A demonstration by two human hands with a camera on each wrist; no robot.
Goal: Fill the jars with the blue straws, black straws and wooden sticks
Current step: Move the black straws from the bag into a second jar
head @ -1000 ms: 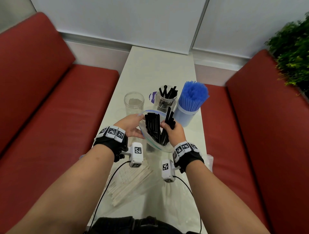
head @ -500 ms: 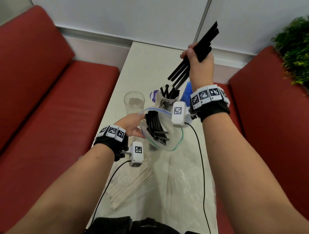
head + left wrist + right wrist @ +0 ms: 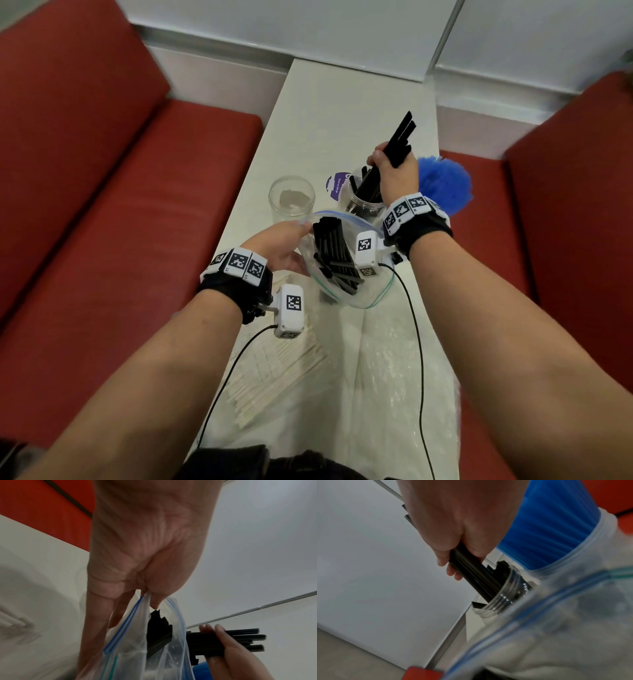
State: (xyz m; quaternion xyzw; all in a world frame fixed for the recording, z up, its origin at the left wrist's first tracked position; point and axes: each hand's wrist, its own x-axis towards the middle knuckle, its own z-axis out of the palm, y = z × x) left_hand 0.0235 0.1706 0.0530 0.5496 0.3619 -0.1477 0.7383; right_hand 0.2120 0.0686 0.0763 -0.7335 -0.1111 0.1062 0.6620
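My right hand [image 3: 390, 168] grips a bundle of black straws [image 3: 399, 138]; their lower ends dip into the middle clear jar [image 3: 363, 205], which holds more black straws. The right wrist view shows the bundle [image 3: 471, 574] entering the jar mouth [image 3: 501, 599]. My left hand [image 3: 284, 246] pinches the rim of a clear zip bag [image 3: 373, 294] with black straws [image 3: 334, 253] left inside; in the left wrist view thumb and fingers [image 3: 120, 609] hold the bag's blue seal [image 3: 126, 622]. An empty jar [image 3: 291, 202] stands left. Blue straws [image 3: 442, 185] fill the jar on the right. Wooden sticks [image 3: 274, 377] lie bagged near me.
The narrow white table [image 3: 342, 113] runs between two red benches [image 3: 120, 205]. A purple-labelled lid [image 3: 337, 185] lies behind the jars. Crumpled clear plastic [image 3: 394, 394] covers the table's near right part. Wrist camera cables hang over it.
My right hand pulled a bundle of black straws out of the bag, raised it high, and has now brought it down into the middle jar. My left hand kept hold of the bag.
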